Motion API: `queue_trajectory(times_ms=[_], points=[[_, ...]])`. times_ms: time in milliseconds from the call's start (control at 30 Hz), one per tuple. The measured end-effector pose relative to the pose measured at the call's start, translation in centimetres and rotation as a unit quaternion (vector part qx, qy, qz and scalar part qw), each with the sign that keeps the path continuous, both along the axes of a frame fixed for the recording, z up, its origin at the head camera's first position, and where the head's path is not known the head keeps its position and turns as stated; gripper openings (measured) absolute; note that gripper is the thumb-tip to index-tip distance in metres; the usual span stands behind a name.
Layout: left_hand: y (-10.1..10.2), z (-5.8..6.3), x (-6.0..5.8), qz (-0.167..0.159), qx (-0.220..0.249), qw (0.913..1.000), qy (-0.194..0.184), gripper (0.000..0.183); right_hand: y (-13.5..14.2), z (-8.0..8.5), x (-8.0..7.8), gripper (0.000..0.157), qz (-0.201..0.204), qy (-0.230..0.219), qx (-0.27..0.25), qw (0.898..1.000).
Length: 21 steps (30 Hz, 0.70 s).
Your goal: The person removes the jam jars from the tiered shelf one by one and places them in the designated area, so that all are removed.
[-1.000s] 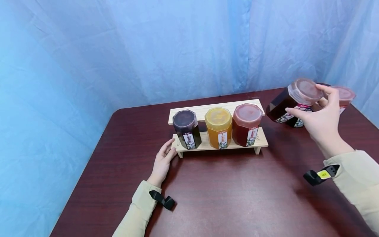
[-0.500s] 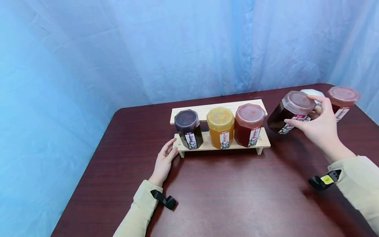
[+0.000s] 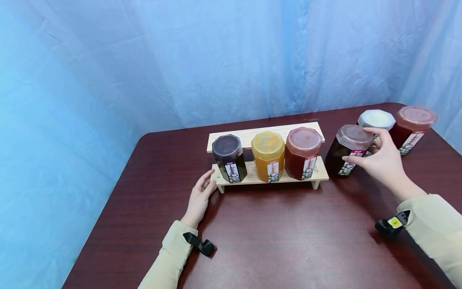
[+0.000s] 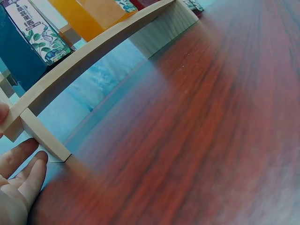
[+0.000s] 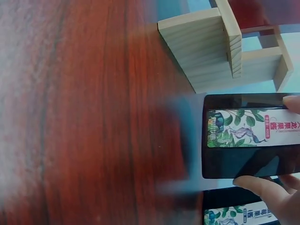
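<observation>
A two-step wooden rack (image 3: 319,171) stands mid-table. On its lower board are a dark purple jam jar (image 3: 227,150), a yellow jam jar (image 3: 268,149) and a red jam jar (image 3: 302,146). My left hand (image 3: 198,196) holds the rack's left end; in the left wrist view its fingers (image 4: 33,176) lie against the leg. Right of the rack, my right hand (image 3: 384,160) grips a dark jam jar (image 3: 333,158) with a clear lid, thumb on one side and fingers on the other. The jar is upright, close to the tabletop, its label (image 5: 248,127) facing the right wrist camera.
Behind the held jar stand a white-lidded jar (image 3: 376,118) and another red jam jar (image 3: 415,122). The rack's upper board (image 3: 245,141) carries no jars. A blue curtain (image 3: 231,60) hangs behind the dark red table (image 3: 281,233).
My right hand has brought the dark jar down and toward me beside the rack's right end, and the jar has gone from tilted to upright. The left hand stays at the rack.
</observation>
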<state>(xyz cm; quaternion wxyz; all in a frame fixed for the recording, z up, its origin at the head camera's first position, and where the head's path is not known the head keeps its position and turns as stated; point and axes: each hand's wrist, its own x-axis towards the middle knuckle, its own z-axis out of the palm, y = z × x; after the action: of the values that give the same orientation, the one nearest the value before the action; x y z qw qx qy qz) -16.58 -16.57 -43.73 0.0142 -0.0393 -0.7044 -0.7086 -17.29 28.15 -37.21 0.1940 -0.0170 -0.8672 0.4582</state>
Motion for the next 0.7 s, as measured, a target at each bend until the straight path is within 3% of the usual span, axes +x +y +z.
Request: queue_trajectory(times_ms=[400,700], points=[[-0.03,0.0,-0.03,-0.001,-0.008,1.0,-0.003,0.043,0.04,-0.5,-0.7,0.09,0.011,-0.019,0.038,0.999],[-0.03,-0.03,-0.05,0.002,-0.012,0.9999,-0.002,0.043,0.42,-0.17,-0.55,0.094,0.057,-0.049,0.067,0.995]])
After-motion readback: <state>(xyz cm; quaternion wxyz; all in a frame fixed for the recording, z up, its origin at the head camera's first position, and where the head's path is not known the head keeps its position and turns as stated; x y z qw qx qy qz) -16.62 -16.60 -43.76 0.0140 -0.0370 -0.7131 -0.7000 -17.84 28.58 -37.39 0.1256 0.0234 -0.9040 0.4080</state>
